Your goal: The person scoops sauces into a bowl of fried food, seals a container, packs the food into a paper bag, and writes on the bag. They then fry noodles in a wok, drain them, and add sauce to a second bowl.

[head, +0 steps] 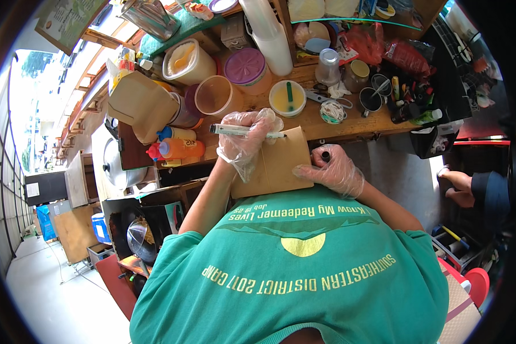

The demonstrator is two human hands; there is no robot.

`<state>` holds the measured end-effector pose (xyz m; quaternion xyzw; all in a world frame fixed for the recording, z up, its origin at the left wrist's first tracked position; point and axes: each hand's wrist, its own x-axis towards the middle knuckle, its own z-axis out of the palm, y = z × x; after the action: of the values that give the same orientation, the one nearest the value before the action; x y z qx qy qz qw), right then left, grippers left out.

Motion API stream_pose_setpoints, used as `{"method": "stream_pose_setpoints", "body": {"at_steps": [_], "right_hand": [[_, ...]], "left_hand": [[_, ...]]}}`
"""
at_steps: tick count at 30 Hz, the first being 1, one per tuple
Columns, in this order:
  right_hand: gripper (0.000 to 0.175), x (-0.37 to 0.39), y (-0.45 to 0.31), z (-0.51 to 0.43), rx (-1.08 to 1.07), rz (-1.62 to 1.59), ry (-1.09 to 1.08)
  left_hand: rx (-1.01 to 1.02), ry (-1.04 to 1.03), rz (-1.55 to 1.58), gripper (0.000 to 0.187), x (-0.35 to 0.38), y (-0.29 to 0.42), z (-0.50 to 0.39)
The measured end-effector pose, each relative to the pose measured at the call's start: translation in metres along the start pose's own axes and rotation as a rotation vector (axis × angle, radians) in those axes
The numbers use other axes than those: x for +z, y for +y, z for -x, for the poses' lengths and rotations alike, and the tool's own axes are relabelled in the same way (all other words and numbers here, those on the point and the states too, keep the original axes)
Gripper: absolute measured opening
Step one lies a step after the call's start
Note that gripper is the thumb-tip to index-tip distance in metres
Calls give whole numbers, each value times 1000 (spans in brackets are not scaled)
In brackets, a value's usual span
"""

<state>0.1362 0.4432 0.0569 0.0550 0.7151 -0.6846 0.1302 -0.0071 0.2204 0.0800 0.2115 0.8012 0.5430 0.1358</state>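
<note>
My left hand [247, 139], in a clear plastic glove, holds a white marker [232, 130] nearly level. Its dark tip points right and lies at the upper part of a brown kraft cardboard piece [281, 165]; whether it touches cannot be told. My right hand [337, 172], also gloved, holds a black marker cap [325, 156] in its curled fingers, while its thumb rests on the cardboard's right edge. The cardboard, with a fold line down it, lies between my hands, close to my green shirt. An open brown cardboard box [142, 101] stands at the left of the wooden counter.
On the wooden counter [348, 124] stand a tub of yellow liquid [287, 99], an orange container [217, 95], scissors [343, 102], a metal mug [370, 101] and squeeze bottles [182, 147]. A wok [144, 241] is at the left. Another person's legs [458, 185] show at the right.
</note>
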Motion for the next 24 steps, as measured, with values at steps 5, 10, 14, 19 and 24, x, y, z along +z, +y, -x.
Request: {"method": "stream_pose_setpoints", "body": {"at_steps": [5, 10, 14, 19, 24], "right_hand": [[65, 1, -2, 2, 35, 19, 6], [60, 3, 15, -10, 91, -50, 25], [48, 7, 66, -46, 199, -58, 7], [36, 41, 159, -111, 391, -559, 41], [32, 61, 206, -144, 475, -640, 112]], "left_hand": [[-37, -33, -65, 26, 1, 10, 1], [-245, 200, 555, 19, 5, 10, 3], [-90, 256, 774, 20, -9, -21, -5], [-229, 206, 620, 22, -17, -86, 8], [-441, 207, 590, 28, -4, -151, 15]]}}
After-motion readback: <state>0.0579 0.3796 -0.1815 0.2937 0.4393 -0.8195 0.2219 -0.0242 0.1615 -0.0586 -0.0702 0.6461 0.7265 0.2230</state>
